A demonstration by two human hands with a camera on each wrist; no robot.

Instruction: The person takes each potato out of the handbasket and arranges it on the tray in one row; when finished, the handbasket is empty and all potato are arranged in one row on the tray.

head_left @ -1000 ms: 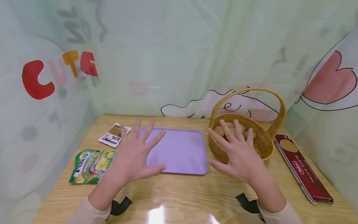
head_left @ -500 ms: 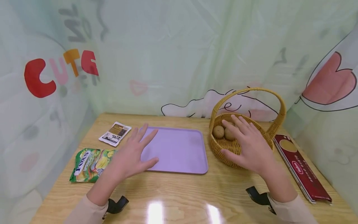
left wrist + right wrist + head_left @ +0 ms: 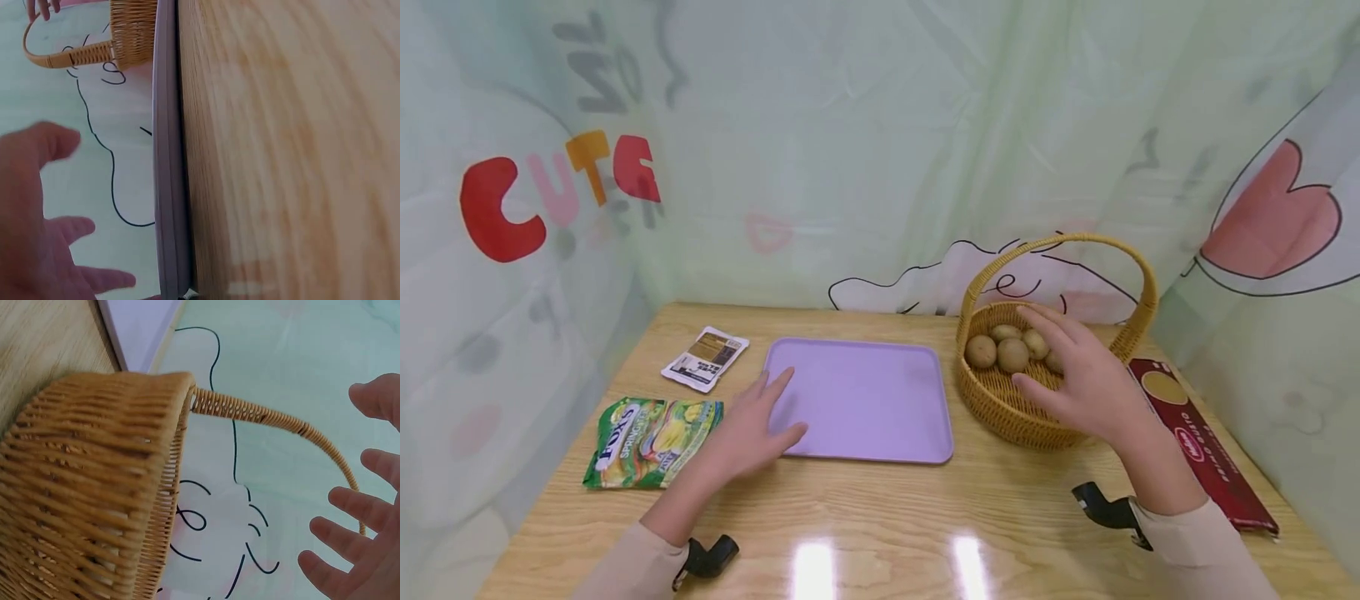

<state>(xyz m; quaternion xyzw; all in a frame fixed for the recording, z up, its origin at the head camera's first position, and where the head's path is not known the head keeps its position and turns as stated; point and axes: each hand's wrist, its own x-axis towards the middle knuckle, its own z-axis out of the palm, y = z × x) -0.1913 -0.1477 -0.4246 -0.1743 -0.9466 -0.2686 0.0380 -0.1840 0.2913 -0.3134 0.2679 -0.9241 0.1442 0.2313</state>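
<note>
My left hand (image 3: 747, 433) hovers by the near left corner of a lilac tray (image 3: 861, 400), fingers spread and holding nothing. In the left wrist view its thumb and fingers stand apart beside the tray's edge (image 3: 169, 150). My right hand (image 3: 1093, 383) is over the right part of a wicker basket (image 3: 1022, 425), thumb and fingers apart with nothing between them. Several potatoes (image 3: 1013, 356) lie inside the basket toward its left; the hand hides part of the basket's inside. The right wrist view shows the basket's woven side (image 3: 81, 487) and handle (image 3: 269, 417) beside the loose fingers.
A green Fox's candy bag (image 3: 651, 442) lies left of my left hand, with a small white-and-brown packet (image 3: 706, 358) behind it. A long red box (image 3: 1206, 450) lies right of the basket. A printed curtain (image 3: 850, 167) hangs behind the wooden table (image 3: 880, 517).
Both hands have come down from a wide-spread pose, their fingers relaxing. The right hand has shifted right, uncovering more potatoes; the left has moved slightly lower, uncovering more of the tray's left side.
</note>
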